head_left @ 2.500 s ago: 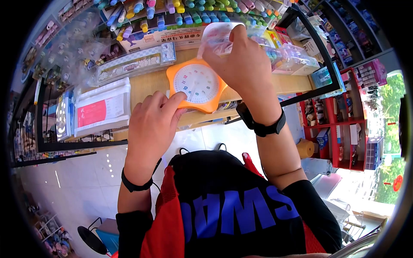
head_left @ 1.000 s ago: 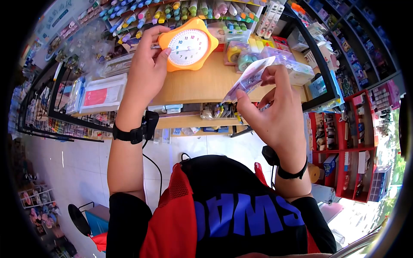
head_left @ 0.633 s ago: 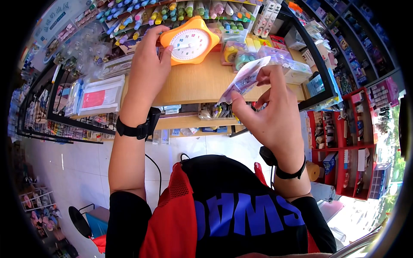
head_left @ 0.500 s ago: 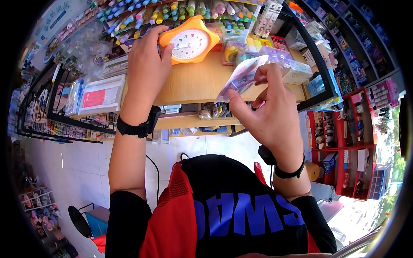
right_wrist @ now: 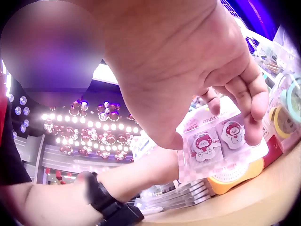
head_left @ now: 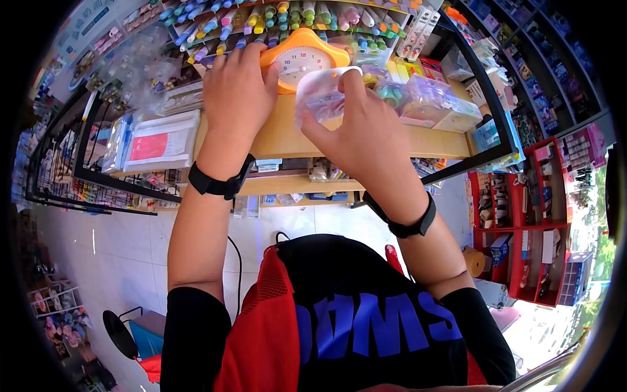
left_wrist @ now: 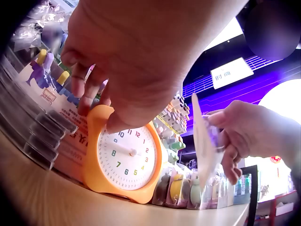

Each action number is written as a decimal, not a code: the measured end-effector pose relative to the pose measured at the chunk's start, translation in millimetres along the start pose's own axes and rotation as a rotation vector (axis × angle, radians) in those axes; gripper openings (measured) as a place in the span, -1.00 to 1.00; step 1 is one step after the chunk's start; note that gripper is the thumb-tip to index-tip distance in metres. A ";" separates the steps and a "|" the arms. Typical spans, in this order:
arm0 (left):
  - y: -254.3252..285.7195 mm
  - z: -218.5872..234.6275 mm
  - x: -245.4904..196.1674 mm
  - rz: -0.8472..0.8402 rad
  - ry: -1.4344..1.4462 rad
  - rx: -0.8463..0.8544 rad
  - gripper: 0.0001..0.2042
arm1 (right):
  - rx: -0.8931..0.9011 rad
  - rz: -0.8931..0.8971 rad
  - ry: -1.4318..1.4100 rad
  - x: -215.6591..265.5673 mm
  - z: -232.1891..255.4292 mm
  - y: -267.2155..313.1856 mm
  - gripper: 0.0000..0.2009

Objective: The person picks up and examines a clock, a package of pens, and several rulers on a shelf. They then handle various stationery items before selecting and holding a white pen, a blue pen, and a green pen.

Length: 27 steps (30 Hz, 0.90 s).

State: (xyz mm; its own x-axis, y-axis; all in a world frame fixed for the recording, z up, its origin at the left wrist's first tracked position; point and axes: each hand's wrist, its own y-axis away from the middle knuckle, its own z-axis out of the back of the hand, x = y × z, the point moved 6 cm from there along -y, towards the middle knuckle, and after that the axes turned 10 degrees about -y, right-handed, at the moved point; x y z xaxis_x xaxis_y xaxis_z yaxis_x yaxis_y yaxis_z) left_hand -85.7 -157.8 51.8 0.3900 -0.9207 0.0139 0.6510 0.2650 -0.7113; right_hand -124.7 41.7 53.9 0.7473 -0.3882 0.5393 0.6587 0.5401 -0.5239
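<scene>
An orange toy clock with a wavy frame and a white numbered dial stands upright at the back of the wooden shelf. My left hand grips its left edge, thumb at the front of the frame and fingers behind. In the left wrist view the foot of the clock rests on the wood. My right hand pinches a clear blister pack by its sides, between thumb and fingers. Two small cartoon-faced pieces show in it. From the head view the pack overlaps the lower right of the clock.
Rows of marker pens fill the rack behind the clock. Packets with a pink label lie on the left of the shelf. Boxed tape rolls and clear boxes stand at the right, inside a black metal frame.
The clock, lying near the shelf front at first, now stands upright farther back in my left hand. Over the last half second, my right hand has swung the pack left, in front of the clock.
</scene>
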 end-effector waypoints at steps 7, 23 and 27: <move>-2.1 2.1 8.9 0.010 0.140 0.001 -0.69 | -0.022 -0.020 0.188 -4.4 -39.9 -14.9 -0.43; -9.7 2.7 17.1 -0.063 0.246 0.035 -0.75 | 0.012 -0.065 0.234 -7.2 -59.1 -26.1 -0.32; -10.1 4.7 17.1 -0.057 0.267 0.059 -0.75 | -0.002 -0.055 0.234 -10.1 -60.0 -24.6 -0.32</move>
State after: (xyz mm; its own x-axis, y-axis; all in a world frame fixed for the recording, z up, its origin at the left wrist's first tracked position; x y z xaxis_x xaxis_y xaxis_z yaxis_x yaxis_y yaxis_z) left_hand -82.7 -174.9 62.5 0.1714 -0.9754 -0.1385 0.7071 0.2197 -0.6721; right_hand -143.1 -12.5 21.8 0.7100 -0.5796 0.3999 0.6991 0.5120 -0.4991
